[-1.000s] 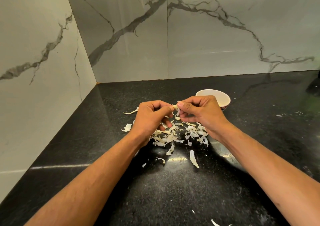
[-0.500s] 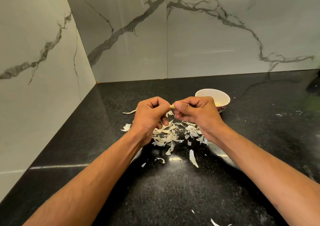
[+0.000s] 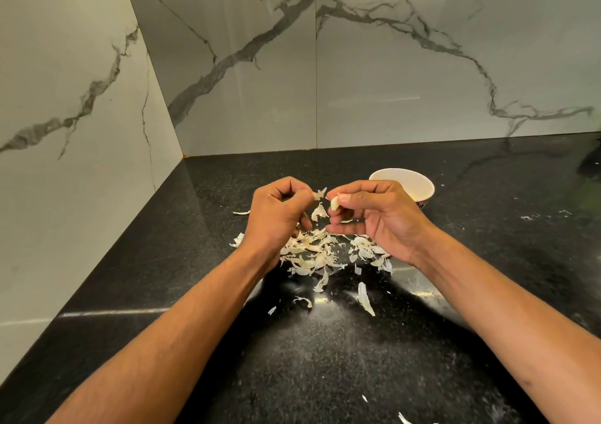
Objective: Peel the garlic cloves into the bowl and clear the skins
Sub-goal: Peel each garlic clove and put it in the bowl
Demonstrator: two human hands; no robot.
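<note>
My right hand (image 3: 379, 218) pinches a pale garlic clove (image 3: 334, 202) between thumb and forefinger, above the counter. Just to its left, my left hand (image 3: 276, 218) pinches a torn scrap of skin (image 3: 319, 193). Another flake (image 3: 318, 212) hangs in the air between the two hands. A heap of garlic skins (image 3: 317, 252) lies on the black counter under both hands. The white bowl (image 3: 403, 179) stands behind my right hand; something yellowish shows inside it, mostly hidden.
The black stone counter (image 3: 325, 375) runs into a corner of marble-patterned walls at the left and back. Stray skin flakes (image 3: 366, 298) lie nearer to me, and a few more (image 3: 403, 418) near the bottom edge.
The hands were joined on the clove; now they have drawn apart. A strip of skin has come off in my left hand, and a flake drops between them.
</note>
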